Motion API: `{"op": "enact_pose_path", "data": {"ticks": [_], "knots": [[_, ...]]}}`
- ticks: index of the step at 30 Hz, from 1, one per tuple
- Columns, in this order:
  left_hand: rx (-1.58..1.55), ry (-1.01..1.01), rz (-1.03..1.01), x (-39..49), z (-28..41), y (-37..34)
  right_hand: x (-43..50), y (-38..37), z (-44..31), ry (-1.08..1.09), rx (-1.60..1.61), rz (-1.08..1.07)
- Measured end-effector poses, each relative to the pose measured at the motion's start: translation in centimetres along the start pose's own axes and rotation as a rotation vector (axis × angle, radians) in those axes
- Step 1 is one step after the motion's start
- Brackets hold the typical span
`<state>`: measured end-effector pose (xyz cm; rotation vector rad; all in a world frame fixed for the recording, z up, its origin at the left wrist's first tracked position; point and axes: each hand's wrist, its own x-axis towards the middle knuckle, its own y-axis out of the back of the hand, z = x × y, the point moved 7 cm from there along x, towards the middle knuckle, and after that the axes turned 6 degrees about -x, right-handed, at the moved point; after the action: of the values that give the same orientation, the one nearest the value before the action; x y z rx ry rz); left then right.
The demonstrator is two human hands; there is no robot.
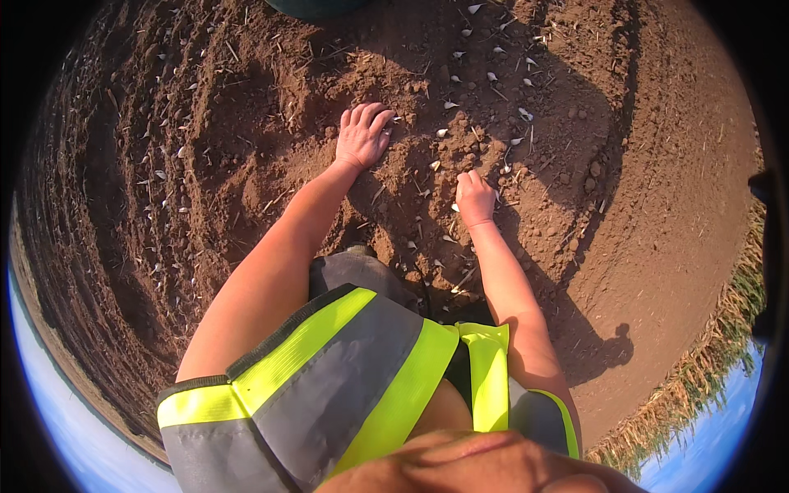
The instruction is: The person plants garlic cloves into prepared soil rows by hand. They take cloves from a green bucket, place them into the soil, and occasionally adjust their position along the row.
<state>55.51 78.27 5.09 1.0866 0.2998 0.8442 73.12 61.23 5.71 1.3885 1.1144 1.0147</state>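
My left hand rests back-up on the loose brown soil, its fingers bent and slightly apart. A pale garlic clove shows at its index fingertip; the palm is hidden. Lower and to the right, my right hand has its fingers curled together against the soil, and whatever they may pinch is out of sight. One white clove lies just left of that hand. Beyond both hands, garlic cloves stand or lie in lines, among them a clove and a clove with loose skin.
Rows of cloves run through the furrowed soil on the left. A dark green rounded container sits at the top edge. My knee is on the ground below my left hand. Smoother soil and dry plants lie to the right.
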Motion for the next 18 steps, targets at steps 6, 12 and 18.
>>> {"op": "enact_pose_path", "data": {"ticks": [6,12,18], "knots": [[-0.023,0.027,0.0,0.2,0.3,0.5,0.2,3.1,-0.2,-0.081,0.067,0.007],[-0.008,-0.038,0.17,3.4,-1.2,5.6,7.0,10.7,-0.6,-0.164,0.285,0.2],[0.238,0.251,0.229,10.7,-11.3,9.1,23.1,24.2,-4.5,0.097,0.512,0.597]]}}
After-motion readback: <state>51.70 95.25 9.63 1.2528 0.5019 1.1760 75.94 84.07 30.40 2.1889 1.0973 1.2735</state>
